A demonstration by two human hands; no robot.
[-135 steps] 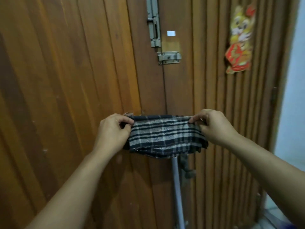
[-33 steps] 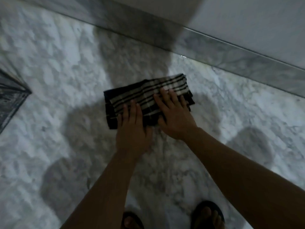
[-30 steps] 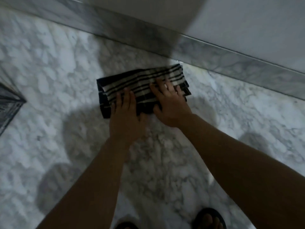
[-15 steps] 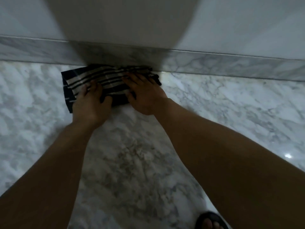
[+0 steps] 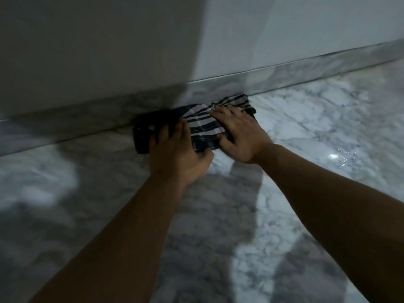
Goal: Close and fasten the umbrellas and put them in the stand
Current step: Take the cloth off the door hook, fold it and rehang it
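Pressing folded cloth (image 5: 202, 125) flat against skirting (image 5: 284, 76), both hands (image 5: 179, 149) (image 5: 240, 136) spread open; wet floor (image 5: 306, 132) slippery; no umbrella visible.

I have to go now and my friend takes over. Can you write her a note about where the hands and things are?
Left hand: flat, fingers spread, pressing the folded plaid cloth on the marble floor.
Right hand: also flat on the cloth.
The cloth lies against the skirting at the wall's foot.
No umbrella and no stand are in view.
Done: nothing that shows.
Left: find the umbrellas, close them, fasten them, put them in the stand.
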